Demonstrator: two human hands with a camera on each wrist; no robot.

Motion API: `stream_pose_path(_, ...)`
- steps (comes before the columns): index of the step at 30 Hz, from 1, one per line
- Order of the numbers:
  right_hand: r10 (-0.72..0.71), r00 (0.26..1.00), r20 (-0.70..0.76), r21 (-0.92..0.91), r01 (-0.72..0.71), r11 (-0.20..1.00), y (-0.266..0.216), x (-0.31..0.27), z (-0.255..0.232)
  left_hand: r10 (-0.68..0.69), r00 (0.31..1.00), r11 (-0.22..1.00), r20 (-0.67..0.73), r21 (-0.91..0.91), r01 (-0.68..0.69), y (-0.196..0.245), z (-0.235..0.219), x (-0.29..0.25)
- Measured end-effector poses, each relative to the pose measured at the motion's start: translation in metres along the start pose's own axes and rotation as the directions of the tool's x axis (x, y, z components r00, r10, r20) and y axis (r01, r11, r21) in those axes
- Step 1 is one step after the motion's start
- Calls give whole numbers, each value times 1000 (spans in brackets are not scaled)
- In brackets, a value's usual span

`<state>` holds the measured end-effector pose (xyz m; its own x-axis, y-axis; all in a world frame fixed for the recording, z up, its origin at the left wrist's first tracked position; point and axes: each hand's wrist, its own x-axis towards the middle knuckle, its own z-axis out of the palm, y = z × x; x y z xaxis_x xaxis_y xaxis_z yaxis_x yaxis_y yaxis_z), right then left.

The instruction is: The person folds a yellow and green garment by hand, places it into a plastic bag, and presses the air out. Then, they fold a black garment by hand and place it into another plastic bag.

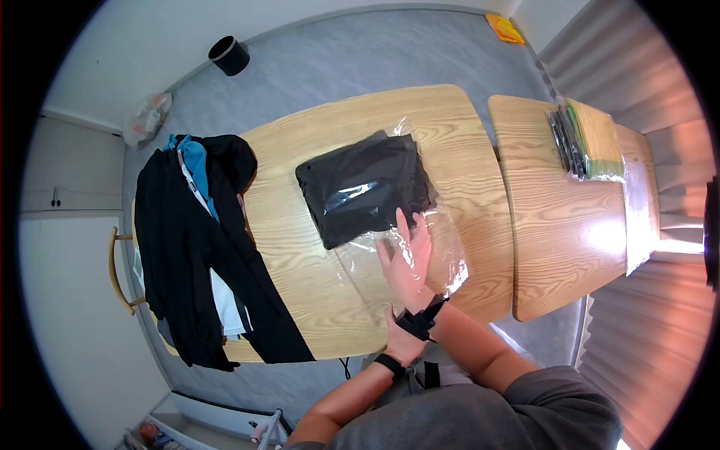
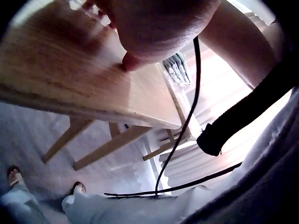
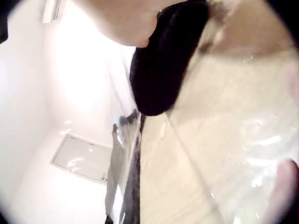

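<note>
A folded black garment (image 1: 364, 187) lies on the wooden table, inside a clear plastic bag (image 1: 448, 251) whose loose film spreads toward the person. My right hand (image 1: 409, 259) overlaps this film, its fingers extended and spread, with fingertips right at the garment's near edge. Glinting film surrounds a fingertip (image 3: 280, 184) in the right wrist view. My left hand (image 1: 405, 343) is at the table's near edge, below the right wrist. Its palm heel (image 2: 161, 32) fills the top of the left wrist view, and most of its fingers are hidden, so whether it grips the film I cannot tell.
Black clothing (image 1: 187, 262) with blue and white pieces covers the table's left side. A second table (image 1: 559, 240) stands at the right, bearing bagged folded clothes (image 1: 592, 142). A dark bin (image 1: 229, 56) is on the floor beyond. A black cord (image 2: 187, 126) hangs by the left wrist.
</note>
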<state>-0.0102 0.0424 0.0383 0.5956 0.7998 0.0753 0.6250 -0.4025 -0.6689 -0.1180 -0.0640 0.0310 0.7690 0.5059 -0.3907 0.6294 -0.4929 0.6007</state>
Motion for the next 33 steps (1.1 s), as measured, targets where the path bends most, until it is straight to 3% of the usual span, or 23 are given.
stream_pose_path(1,-8,1000,12,16,7,1000,5,-2,1,-2,1000,1000,0,-4,2,-3,9,-1)
stream_pose_path(3,-14,1000,20,32,13,999,11,1,5,22,989,995,-143,94,-9,-15,30,-1)
stream_pose_path(5,-61,998,-1,-45,61,997,9,17,12,37,992,987,-121,157,-18,-17,30,-1)
stream_pose_path(6,4,1000,28,32,-5,999,7,24,15,50,994,975,-98,219,-27,-19,29,-1)
stream_pose_path(8,2,999,32,61,-4,998,10,38,20,49,997,932,-58,360,-24,-16,22,-1)
stream_pose_path(11,-37,999,10,27,37,999,11,45,20,99,988,927,-121,371,-48,-16,19,-1)
stream_pose_path(14,51,996,78,-126,-41,991,1,36,6,147,959,951,-242,303,-70,-12,15,2)
stream_pose_path(17,42,993,112,-258,-12,966,-6,23,-4,58,988,989,-140,143,-38,-8,11,0)
stream_pose_path(19,-264,964,31,-223,265,938,-4,20,6,88,981,984,-174,168,-58,-7,14,-2)
stream_pose_path(20,-352,936,23,-185,350,918,-6,22,7,123,971,976,-204,199,-82,-6,16,-3)
stream_pose_path(21,-354,935,26,-184,352,917,-8,27,9,120,971,977,-205,197,-79,-5,17,-6)
stream_pose_path(24,-442,864,242,-98,475,874,-13,41,14,139,982,945,-127,313,-94,-4,15,-15)
stream_pose_path(27,-411,875,256,-173,460,871,-7,39,22,221,957,925,-190,351,-143,-5,9,-14)
stream_pose_path(29,-394,888,237,-194,440,877,-13,23,20,84,996,932,-6,354,-77,-1,11,-16)
stream_pose_path(31,-208,969,132,-268,237,934,-17,8,19,107,994,939,-33,332,-90,-5,18,-18)
stream_pose_path(33,-196,972,130,-304,228,925,-8,4,8,133,986,958,-104,268,-101,-10,22,-15)
